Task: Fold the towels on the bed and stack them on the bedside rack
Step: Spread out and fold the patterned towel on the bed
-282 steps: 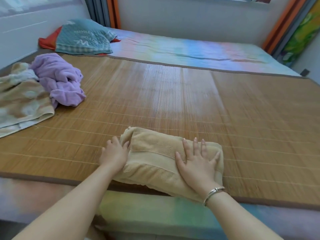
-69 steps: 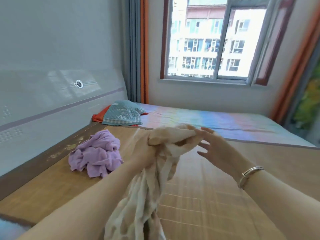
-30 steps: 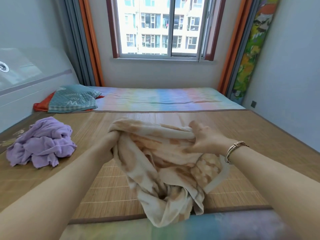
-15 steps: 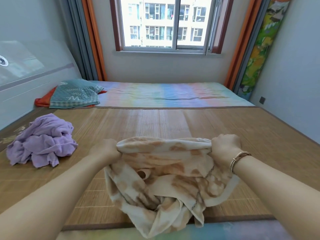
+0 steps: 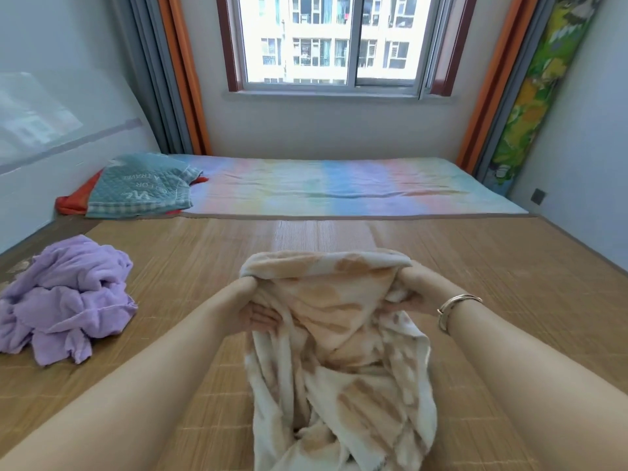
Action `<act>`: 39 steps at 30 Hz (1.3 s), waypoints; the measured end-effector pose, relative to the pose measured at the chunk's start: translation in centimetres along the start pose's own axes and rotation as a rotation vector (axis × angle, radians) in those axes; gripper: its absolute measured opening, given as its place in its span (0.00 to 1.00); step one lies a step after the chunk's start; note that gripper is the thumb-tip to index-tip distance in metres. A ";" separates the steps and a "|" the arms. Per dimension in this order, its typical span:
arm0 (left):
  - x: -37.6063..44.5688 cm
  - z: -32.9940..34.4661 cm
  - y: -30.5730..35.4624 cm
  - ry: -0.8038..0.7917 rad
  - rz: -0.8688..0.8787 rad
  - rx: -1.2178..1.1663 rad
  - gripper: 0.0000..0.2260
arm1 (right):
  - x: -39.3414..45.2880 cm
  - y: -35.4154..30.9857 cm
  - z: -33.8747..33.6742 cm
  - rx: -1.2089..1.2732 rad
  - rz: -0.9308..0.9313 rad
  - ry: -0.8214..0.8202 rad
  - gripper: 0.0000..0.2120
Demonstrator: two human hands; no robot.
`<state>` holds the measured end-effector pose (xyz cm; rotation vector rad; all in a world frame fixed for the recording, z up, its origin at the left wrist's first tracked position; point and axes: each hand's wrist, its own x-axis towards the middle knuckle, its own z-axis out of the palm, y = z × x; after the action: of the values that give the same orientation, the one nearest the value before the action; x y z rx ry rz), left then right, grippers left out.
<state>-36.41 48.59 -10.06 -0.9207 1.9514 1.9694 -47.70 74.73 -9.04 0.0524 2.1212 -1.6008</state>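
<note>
The frame is filled by a wide bed covered with a tan woven bamboo mat (image 5: 475,266); its near edge is cut off by the bottom of the picture. A pastel rainbow-striped sheet (image 5: 339,188) is laid beyond the mat, below the window. A cream and tan blotched terry towel (image 5: 333,341) is held up above the mat at centre; its lower folds are bunched, and the bottom end is cut off by the frame. A crumpled lilac terry towel (image 5: 68,297) is seen lying on the mat at the left, well apart from the held towel. A teal quilted pillow (image 5: 142,185) is set at the far left corner, over a red item that is mostly hidden. The left hand (image 5: 255,307) is closed on the towel's upper left edge, its fingers partly covered by cloth. The right hand (image 5: 413,290) is closed on the upper right edge, a silver bangle (image 5: 457,309) being worn at the wrist. No rack is in view.
</note>
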 end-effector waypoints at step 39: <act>-2.4 -1.4 -20.0 0.012 0.428 1.473 0.09 | -9.6 20.5 -1.8 -1.444 -0.404 0.101 0.19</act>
<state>-22.91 49.80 -25.08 -0.0780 2.8248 0.1705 -33.51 85.23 -23.28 -0.7897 2.9459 0.1155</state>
